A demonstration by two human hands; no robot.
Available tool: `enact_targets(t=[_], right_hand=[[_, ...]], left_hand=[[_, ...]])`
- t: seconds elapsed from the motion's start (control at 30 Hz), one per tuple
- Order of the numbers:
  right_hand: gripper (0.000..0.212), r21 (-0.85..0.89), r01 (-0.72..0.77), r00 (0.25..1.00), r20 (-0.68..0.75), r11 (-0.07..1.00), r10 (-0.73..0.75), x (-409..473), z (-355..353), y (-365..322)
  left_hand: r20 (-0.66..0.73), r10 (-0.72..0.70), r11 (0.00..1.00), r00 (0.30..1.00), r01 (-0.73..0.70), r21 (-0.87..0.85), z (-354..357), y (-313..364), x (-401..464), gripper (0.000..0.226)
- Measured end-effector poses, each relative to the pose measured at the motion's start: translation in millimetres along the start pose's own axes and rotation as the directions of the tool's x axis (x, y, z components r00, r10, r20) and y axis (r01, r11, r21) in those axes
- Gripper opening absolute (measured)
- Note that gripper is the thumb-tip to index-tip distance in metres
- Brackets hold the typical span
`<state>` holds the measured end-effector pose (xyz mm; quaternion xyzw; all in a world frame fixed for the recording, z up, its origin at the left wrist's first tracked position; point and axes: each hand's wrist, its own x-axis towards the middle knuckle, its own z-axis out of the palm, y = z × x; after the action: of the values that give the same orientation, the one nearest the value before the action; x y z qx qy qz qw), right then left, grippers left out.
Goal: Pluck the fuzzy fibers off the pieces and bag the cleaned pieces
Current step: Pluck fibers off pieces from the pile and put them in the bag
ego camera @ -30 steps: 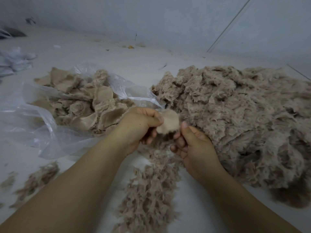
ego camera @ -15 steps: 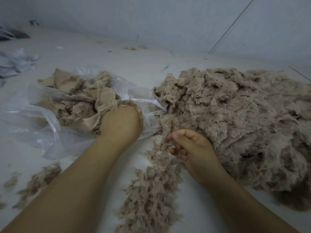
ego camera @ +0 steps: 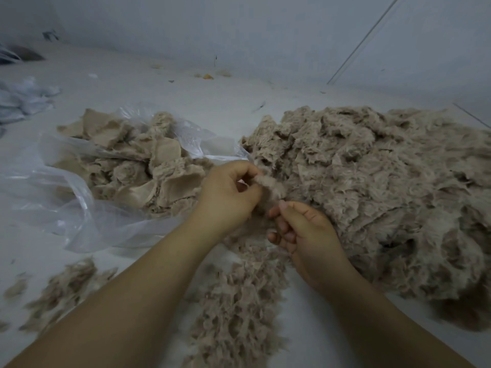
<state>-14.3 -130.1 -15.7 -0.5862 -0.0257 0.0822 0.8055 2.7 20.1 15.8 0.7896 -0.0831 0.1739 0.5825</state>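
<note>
A small beige fuzzy piece [ego camera: 272, 185] is pinched at its upper end by my left hand [ego camera: 229, 193]. My right hand [ego camera: 301, 229] sits just below it, thumb and fingers closed on the piece's lower fringe. A big heap of fuzzy beige pieces [ego camera: 385, 187] fills the right side. On the left lies an open clear plastic bag [ego camera: 66, 197] holding smoother cleaned pieces [ego camera: 148, 168]. Plucked fibers [ego camera: 239, 304] form a strip between my forearms.
A smaller clump of loose fibers [ego camera: 63, 288] lies on the white floor at lower left. Crumpled pale plastic [ego camera: 24, 99] sits at the far left edge. A grey wall [ego camera: 239, 30] runs along the back, with small bits of debris at its foot.
My left hand dropped the earlier cleaned piece into the bag, then came back to the middle holding a new fuzzy piece. My right hand rose slightly to meet it.
</note>
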Motion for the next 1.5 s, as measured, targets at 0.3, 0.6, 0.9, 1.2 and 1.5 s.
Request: enact_targets(t=[0.3,0.6,0.9,1.2,1.5], right_hand=[[0.029,0.061,-0.005,0.995,0.102,0.998,-0.001,0.0,-3.7,-2.3],[0.044,0.042,-0.043,0.999,0.016,0.998,0.043,1.1,-2.4,-5.5],[0.042,0.095,-0.05,0.998,0.039,0.994,0.046,-0.6,-0.4,-5.4],[0.032,0.043,0.049,0.978,0.203,0.998,-0.057,-7.1,0.8,-9.5],[0.019,-0.046,-0.003,0.999,0.046,0.999,0.005,-2.5,-2.3,-4.2]], left_hand=[[0.205,-0.13,0.941,0.97,0.186,-0.282,2.7,7.2,-7.5,0.016],[0.066,-0.284,0.787,0.956,0.272,-0.554,0.3,7.8,-2.0,0.017],[-0.014,-0.219,0.877,0.976,0.19,-0.442,-1.5,6.9,-4.0,0.016],[0.229,-0.126,0.909,0.965,0.205,-0.363,-3.2,5.7,-4.6,0.045],[0.113,-0.206,0.897,0.972,0.234,-0.375,1.8,4.1,-5.2,0.023]])
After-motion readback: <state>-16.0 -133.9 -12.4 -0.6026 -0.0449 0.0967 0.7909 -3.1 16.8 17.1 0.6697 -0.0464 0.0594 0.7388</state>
